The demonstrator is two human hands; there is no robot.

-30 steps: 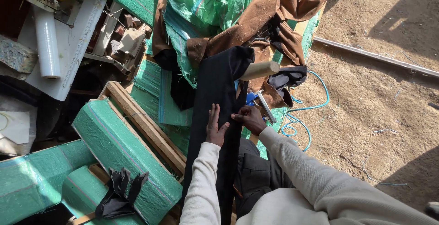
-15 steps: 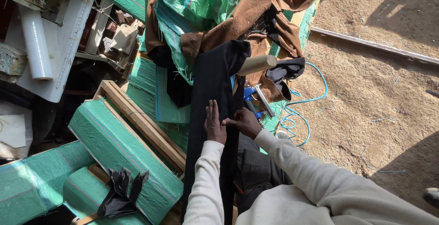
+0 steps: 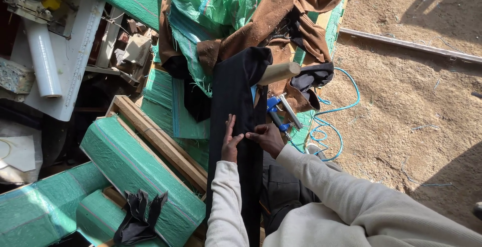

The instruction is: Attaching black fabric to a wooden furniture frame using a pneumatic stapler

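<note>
Pressing my left hand [image 3: 231, 144] flat, fingers stretched out, on a long strip of black fabric [image 3: 236, 96], I pinch the fabric's right edge between the narrowed fingers of my right hand [image 3: 266, 137]. The strip runs lengthwise under both hands, away from me towards a cardboard roll [image 3: 279, 72]. I judge the cloth could slip sideways or wrinkle if my pinch loosens, and the blue staple gun [image 3: 281, 114] lying just beside my right hand could get knocked.

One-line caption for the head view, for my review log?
Both hands, left hand and right hand, press a long black fabric strip beside green-wrapped wooden frames and a blue stapler.
</note>
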